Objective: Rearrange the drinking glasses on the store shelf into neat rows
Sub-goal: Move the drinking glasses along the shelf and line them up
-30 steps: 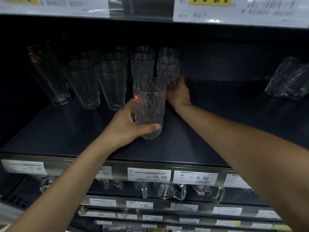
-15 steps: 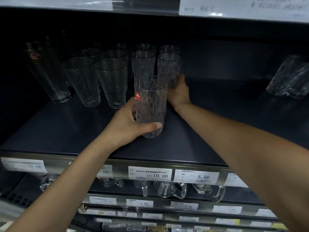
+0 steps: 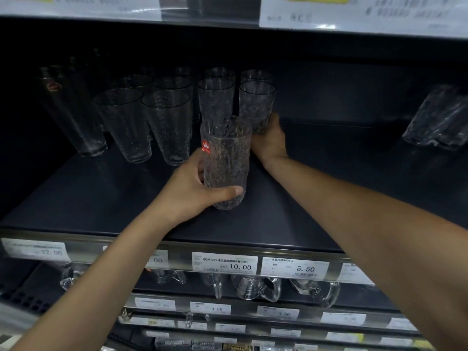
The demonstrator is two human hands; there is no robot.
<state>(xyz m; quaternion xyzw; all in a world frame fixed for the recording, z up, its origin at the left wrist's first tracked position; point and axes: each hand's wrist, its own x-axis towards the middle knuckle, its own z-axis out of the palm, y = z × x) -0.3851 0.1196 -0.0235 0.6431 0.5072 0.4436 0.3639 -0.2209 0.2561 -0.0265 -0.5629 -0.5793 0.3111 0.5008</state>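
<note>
Several tapered glasses stand toward the back-left corner of the shelf, unmoved since a second ago. The left hand still wraps thumb and fingers round the textured glass with the red sticker, upright at mid-shelf; whether its base touches down I cannot tell. The right hand still curls round the foot of the rear glass, nearer the back edge.

One wide-angle view from the head — forward and slightly down, close upon the dark shelf.
</note>
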